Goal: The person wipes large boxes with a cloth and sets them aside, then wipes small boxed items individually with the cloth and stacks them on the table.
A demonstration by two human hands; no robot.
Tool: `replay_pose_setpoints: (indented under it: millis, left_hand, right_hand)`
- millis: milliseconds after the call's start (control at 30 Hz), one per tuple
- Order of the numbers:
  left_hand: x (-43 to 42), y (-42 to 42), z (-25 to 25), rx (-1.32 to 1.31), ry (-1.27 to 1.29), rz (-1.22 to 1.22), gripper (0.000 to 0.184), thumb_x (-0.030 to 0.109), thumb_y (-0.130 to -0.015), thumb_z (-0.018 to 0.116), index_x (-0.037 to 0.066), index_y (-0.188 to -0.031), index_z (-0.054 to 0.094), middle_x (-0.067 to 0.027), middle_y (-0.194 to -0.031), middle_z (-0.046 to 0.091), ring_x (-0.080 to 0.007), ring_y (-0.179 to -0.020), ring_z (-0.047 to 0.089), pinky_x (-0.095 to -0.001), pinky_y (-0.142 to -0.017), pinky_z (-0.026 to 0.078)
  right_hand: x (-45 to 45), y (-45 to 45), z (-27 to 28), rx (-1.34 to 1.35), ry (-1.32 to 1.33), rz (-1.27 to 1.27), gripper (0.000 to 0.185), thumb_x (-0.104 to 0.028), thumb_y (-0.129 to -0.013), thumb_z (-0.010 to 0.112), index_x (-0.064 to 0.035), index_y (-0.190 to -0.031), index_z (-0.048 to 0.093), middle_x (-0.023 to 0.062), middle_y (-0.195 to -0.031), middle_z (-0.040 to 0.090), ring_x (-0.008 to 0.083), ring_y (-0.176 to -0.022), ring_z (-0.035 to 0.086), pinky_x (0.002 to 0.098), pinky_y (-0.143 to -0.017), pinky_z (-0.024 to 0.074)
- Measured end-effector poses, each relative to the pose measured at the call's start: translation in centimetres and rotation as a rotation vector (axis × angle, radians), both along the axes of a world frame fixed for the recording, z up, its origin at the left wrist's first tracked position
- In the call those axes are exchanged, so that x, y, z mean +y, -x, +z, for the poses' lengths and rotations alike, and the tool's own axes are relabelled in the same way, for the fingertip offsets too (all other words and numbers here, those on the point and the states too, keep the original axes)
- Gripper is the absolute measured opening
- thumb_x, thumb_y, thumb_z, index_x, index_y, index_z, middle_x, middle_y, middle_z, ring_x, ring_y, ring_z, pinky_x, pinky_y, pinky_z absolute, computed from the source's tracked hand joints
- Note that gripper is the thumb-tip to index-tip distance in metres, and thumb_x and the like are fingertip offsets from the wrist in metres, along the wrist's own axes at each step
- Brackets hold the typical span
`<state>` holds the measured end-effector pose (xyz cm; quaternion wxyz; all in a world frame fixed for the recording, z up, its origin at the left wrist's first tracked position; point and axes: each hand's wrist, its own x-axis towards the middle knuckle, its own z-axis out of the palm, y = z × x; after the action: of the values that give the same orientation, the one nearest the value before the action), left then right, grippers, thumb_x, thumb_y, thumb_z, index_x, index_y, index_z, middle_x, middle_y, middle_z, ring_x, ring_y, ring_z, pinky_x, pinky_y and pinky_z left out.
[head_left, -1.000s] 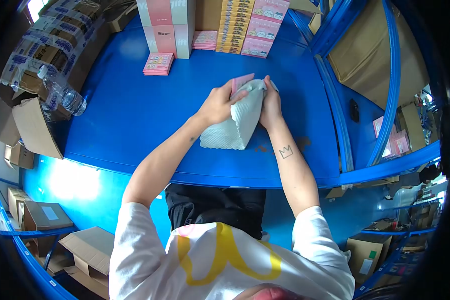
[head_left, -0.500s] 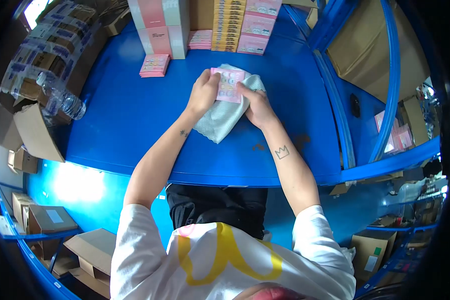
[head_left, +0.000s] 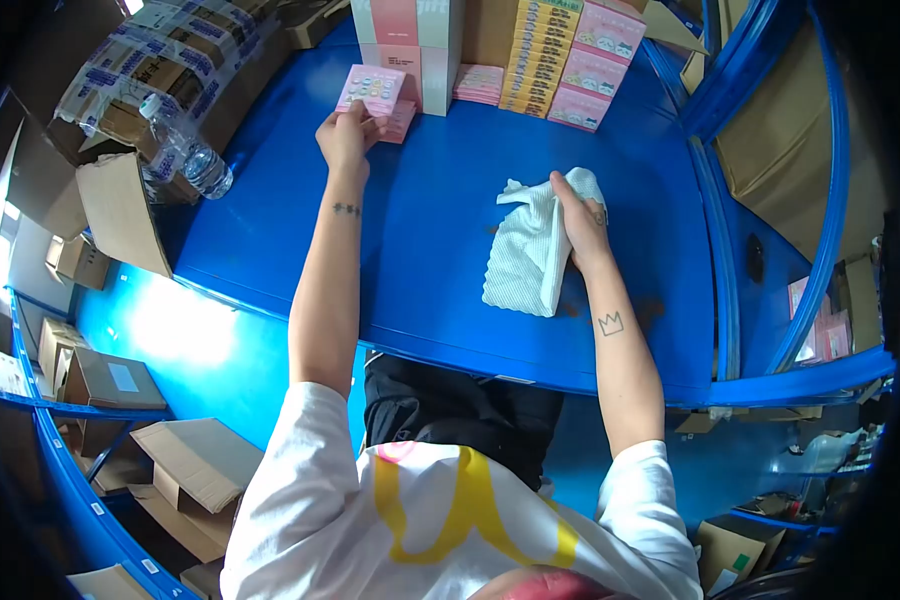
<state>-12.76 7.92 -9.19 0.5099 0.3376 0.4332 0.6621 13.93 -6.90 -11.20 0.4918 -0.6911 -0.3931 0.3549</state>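
My left hand (head_left: 346, 143) pinches the lower edge of a flat pink square packet (head_left: 375, 86) printed with small cartoon figures. The packet is tilted above a low stack of similar pink packets (head_left: 398, 125), which it partly covers; whether the two touch I cannot tell. On the right of the blue table, my right hand (head_left: 582, 222) grips a pale, ribbed cloth (head_left: 525, 255), its thumb on top and the other fingers mostly hidden. The cloth hangs loosely folded to the left of that hand.
Behind the stack stand tall pink-and-grey boxes (head_left: 425, 70). Further right are more pink packets (head_left: 478, 84), stacked yellow boxes (head_left: 540, 55) and pink boxes (head_left: 595, 70). A water bottle (head_left: 192, 155) leans by an open carton at left. Blue shelf posts (head_left: 820, 200) border the right side.
My left hand has carried the pink packet from the cloth to the low stack at the back left. My right hand keeps the cloth, and the camera view has shifted.
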Motion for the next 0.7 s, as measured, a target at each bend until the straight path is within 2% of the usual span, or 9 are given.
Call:
replay_pose_setpoints:
  millis: [233, 433, 567, 700]
  left_hand:
    - [1.0, 1.1, -1.8, -0.002, 0.173, -0.026, 0.024, 0.014, -0.096, 0.059, -0.008, -0.101, 0.060, -0.0156, -0.080, 0.067, -0.0193, -0.066, 0.067, -0.0245, -0.065, 0.057]
    - [0.6, 0.7, -1.4, 0.018, 0.192, 0.019, 0.027, 0.016, -0.095, 0.061, -0.010, -0.103, 0.061, -0.0155, -0.080, 0.068, -0.0181, -0.065, 0.067, -0.0232, -0.063, 0.057]
    - [0.5, 1.0, -1.5, 0.194, 0.302, -0.031, 0.026, 0.016, -0.095, 0.061, -0.009, -0.100, 0.061, -0.0144, -0.079, 0.068, -0.0182, -0.065, 0.068, -0.0223, -0.062, 0.058]
    - [0.5, 0.9, -1.4, 0.162, 0.293, -0.072, 0.025, 0.015, -0.095, 0.060, -0.010, -0.097, 0.062, -0.0153, -0.077, 0.069, -0.0197, -0.062, 0.070, -0.0229, -0.058, 0.058]
  right_hand:
    - [-0.4, -0.1, 0.0, -0.045, 0.036, 0.035, 0.066, -0.066, -0.084, 0.057, 0.0004, -0.086, 0.064, 0.0128, -0.082, 0.062, 0.0231, -0.075, 0.062, 0.0334, -0.062, 0.0463]
    - [-0.4, 0.1, 0.0, -0.018, 0.001, 0.041, 0.067, -0.066, -0.083, 0.058, 0.0007, -0.086, 0.064, 0.0125, -0.082, 0.062, 0.0239, -0.076, 0.063, 0.0336, -0.064, 0.0469]
    - [-0.3, 0.1, -0.3, -0.049, 0.018, 0.003, 0.066, -0.065, -0.084, 0.058, 0.0008, -0.085, 0.064, 0.0128, -0.081, 0.062, 0.0240, -0.075, 0.062, 0.0330, -0.064, 0.0462]
    - [-0.2, -0.1, -0.4, -0.055, 0.024, 0.014, 0.066, -0.065, -0.084, 0.058, 0.0009, -0.083, 0.064, 0.0129, -0.081, 0.063, 0.0237, -0.075, 0.062, 0.0328, -0.064, 0.0454]
